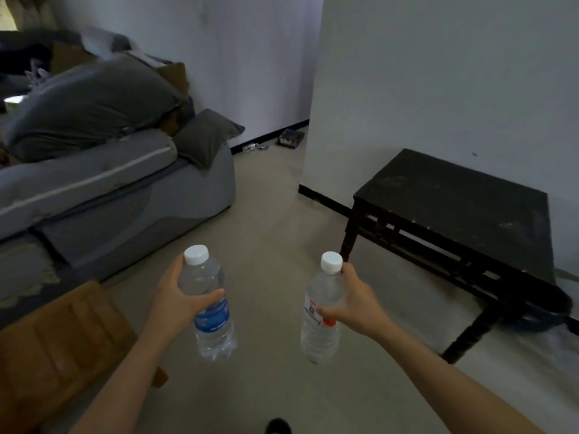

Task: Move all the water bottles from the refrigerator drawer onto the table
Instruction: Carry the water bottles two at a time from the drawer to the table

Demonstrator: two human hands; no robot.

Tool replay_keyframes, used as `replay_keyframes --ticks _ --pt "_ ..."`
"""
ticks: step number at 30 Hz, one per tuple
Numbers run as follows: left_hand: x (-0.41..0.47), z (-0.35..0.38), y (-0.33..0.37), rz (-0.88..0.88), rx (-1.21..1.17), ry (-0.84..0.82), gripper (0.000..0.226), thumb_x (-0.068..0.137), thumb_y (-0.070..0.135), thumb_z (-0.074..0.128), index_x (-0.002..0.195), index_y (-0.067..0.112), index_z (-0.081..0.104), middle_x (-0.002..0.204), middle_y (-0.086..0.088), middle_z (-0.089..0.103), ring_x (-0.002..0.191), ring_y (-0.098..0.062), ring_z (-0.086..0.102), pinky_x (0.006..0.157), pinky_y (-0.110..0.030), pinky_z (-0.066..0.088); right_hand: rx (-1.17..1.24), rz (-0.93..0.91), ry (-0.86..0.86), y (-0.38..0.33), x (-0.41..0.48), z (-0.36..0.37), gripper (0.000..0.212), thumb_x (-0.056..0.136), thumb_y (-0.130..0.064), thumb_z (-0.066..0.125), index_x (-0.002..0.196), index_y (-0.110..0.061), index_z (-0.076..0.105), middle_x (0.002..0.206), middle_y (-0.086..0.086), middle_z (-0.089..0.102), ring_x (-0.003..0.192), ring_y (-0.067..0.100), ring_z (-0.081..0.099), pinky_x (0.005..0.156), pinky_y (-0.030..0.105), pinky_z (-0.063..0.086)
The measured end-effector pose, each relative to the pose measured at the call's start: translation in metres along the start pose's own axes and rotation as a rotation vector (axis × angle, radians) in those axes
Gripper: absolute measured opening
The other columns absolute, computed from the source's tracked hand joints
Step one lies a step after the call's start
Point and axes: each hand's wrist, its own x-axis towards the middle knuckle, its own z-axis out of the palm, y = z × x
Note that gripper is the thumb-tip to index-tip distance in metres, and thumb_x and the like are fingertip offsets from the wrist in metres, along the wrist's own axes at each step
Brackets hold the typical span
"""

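While gripped, bottles (216,336) (319,339) sit inside hands (175,297) (357,303).

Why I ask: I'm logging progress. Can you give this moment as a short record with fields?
left hand: grips the blue-label bottle, cap up
right hand: grips the red-label bottle, cap up
caps: white, on both bottles
table: dark, ahead to the right, no bottle on it
refrigerator drawer: not in view
sofa: grey, to the left
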Motion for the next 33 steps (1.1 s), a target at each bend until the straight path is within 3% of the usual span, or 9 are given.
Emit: replay_keyframes --ticks 9,14,17,22,27,29,33 --pt "0.124 0.033 0.031 0.042 -0.012 0.043 0.070 0.056 0.009 0.086 0.109 0.030 0.044 0.102 0.008 0.055 0.093 -0.013 0.054 0.077 -0.029 0.043 -0.014 -0.072 -0.016 0.000 0.156 -0.025 0.062 0.064 -0.033 0.072 0.112 -0.031 0.034 0.098 -0.012 0.051 0.094 0.016 0.055 0.075 0.035 0.051" --pt "0.180 0.045 0.020 0.004 0.012 0.081 0.079 0.054 0.011 0.087 0.121 0.023 0.047 0.114 -0.001 0.054 0.104 -0.020 0.053 0.085 -0.037 0.045 -0.024 -0.068 -0.039 0.000 0.219 -0.010 0.064 0.065 -0.033 0.071 0.117 -0.029 0.035 0.099 -0.011 0.050 0.092 0.015 0.055 0.077 0.034 0.051" --pt "0.216 0.050 0.011 -0.021 -0.017 0.061 0.075 0.057 0.007 0.085 0.120 0.024 0.047 0.115 -0.002 0.056 0.105 -0.022 0.054 0.085 -0.036 0.046 -0.017 -0.014 -0.062 -0.004 0.259 -0.001 0.069 0.060 -0.039 0.067 0.120 -0.028 0.033 0.096 -0.011 0.052 0.089 0.017 0.057 0.072 0.034 0.051" --pt "0.301 0.054 -0.004 0.005 -0.077 0.050 0.074 0.054 0.008 0.086 0.115 0.025 0.049 0.111 -0.002 0.058 0.104 -0.023 0.056 0.081 -0.033 0.045 0.000 -0.026 -0.066 -0.018 0.338 0.011 0.071 0.065 -0.031 0.070 0.125 -0.027 0.032 0.096 -0.007 0.057 0.089 0.017 0.058 0.077 0.038 0.054" --pt "0.424 0.049 -0.024 0.037 -0.063 0.014 0.080 0.061 0.007 0.083 0.130 0.020 0.044 0.124 -0.007 0.053 0.112 -0.025 0.052 0.086 -0.035 0.044 0.001 -0.015 0.021 -0.043 0.440 0.020 0.062 0.061 -0.032 0.071 0.111 -0.032 0.035 0.098 -0.012 0.051 0.092 0.015 0.055 0.079 0.039 0.053" --pt "0.471 0.047 -0.022 0.047 -0.074 -0.025 0.083 0.058 0.013 0.086 0.130 0.022 0.044 0.124 -0.006 0.053 0.112 -0.025 0.052 0.087 -0.036 0.044 0.041 0.001 0.062 -0.054 0.477 0.017 0.061 0.058 -0.031 0.070 0.107 -0.034 0.034 0.094 -0.015 0.050 0.089 0.012 0.055 0.078 0.039 0.054" --pt "0.559 0.053 -0.009 0.095 -0.086 -0.131 0.090 0.037 0.051 0.075 0.120 0.033 0.045 0.117 0.001 0.056 0.105 -0.021 0.055 0.089 -0.043 0.047 0.099 0.049 0.156 -0.065 0.541 0.009 0.053 0.063 -0.016 0.073 0.097 -0.033 0.036 0.090 -0.012 0.051 0.084 0.011 0.055 0.072 0.032 0.054"
